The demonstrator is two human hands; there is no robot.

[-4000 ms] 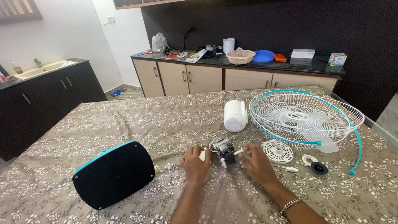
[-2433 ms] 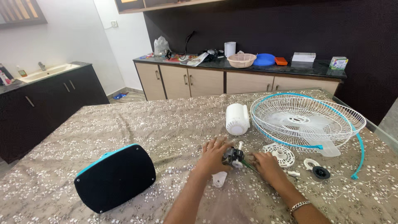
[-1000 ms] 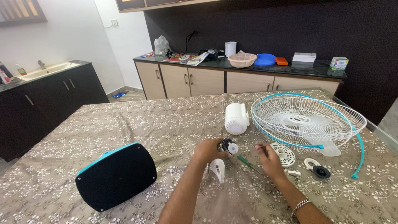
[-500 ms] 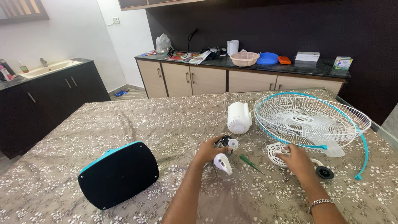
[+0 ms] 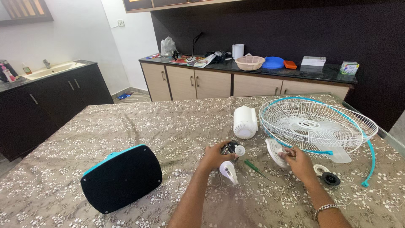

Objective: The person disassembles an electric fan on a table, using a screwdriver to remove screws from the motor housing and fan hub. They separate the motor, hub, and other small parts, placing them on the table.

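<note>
Fingers of left hand (image 5: 215, 155) grip metal fan motor (image 5: 231, 148); right hand (image 5: 298, 161) pinches ribbed white plastic disc (image 5: 273, 152).

Dark fan motor (image 5: 231, 148) held upright; white round plate (image 5: 273, 152) tilted

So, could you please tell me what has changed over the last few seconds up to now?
The right hand let go of the fan motor, left the green screwdriver lying on the tablecloth, reached right and lifted the round white slotted disc up on edge. The left hand kept hold of the motor, turning it upright. The fan guard, white motor cover and black base stayed put.
</note>
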